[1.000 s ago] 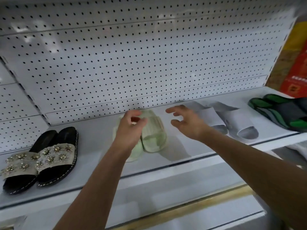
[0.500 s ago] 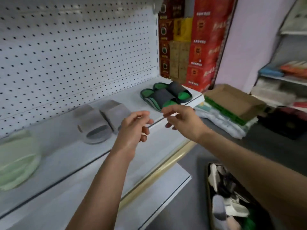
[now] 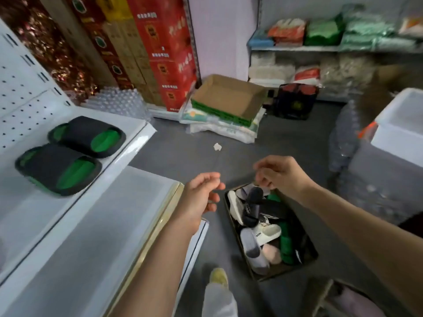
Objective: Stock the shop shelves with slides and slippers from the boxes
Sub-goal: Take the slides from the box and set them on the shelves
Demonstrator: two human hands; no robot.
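While both hands hang in the air with nothing in them, the left hand [image 3: 201,197] and the right hand [image 3: 278,173] have loosely curled fingers. Below the right hand sits the box of slippers [image 3: 270,232] on the gray floor [image 3: 183,138]. Its far end is hidden by the right hand, and the shoes inside are piled up, so it is hard to count them. One dark slide [image 3: 251,207] and a white slipper [image 3: 267,232] show on top. A pair of black and green slides [image 3: 68,152] rests on the white shelf [image 3: 128,136], near its front edge. The pair looks a bit blurry. Open floor lies between the shelf and the box. One foot [image 3: 218,276] stands there.
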